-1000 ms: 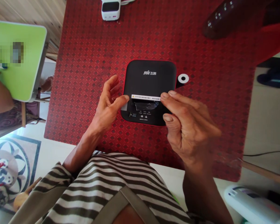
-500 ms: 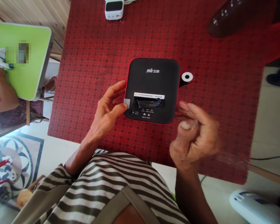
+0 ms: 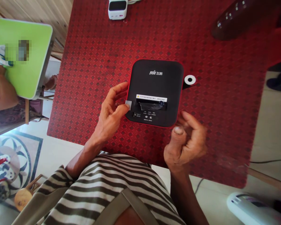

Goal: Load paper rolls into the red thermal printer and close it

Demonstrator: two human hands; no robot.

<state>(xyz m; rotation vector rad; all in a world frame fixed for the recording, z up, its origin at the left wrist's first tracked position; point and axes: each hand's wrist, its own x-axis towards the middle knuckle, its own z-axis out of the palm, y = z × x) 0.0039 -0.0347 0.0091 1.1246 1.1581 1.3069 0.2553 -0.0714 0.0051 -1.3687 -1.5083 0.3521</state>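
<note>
A black receipt printer [image 3: 156,82] with a red edge and white lettering lies on the red patterned table. Crumpled clear film [image 3: 151,106] shows at its paper slot, under a white warning label [image 3: 150,97]. My left hand [image 3: 112,112] grips the printer's left side, its thumb on a grey tab [image 3: 128,105] and its fingers along the edge. By the lower right corner is my right hand [image 3: 187,140], thumb apart from loosely curved fingers, with nothing seen in it. Whether its fingertips touch the printer, I cannot tell. A white paper roll [image 3: 189,80] stands just right of the printer.
At the far edge of the red table [image 3: 96,47] sits a small white device [image 3: 117,10] with a dark screen and a cable. A dark shiny object [image 3: 231,22] is at the far right. Another person's arm [image 3: 3,81] rests at a green table [image 3: 37,62] on the left.
My right hand has moved left, closer to the printer's lower right corner. My left hand keeps its place on the printer. The whole view has shifted slightly.
</note>
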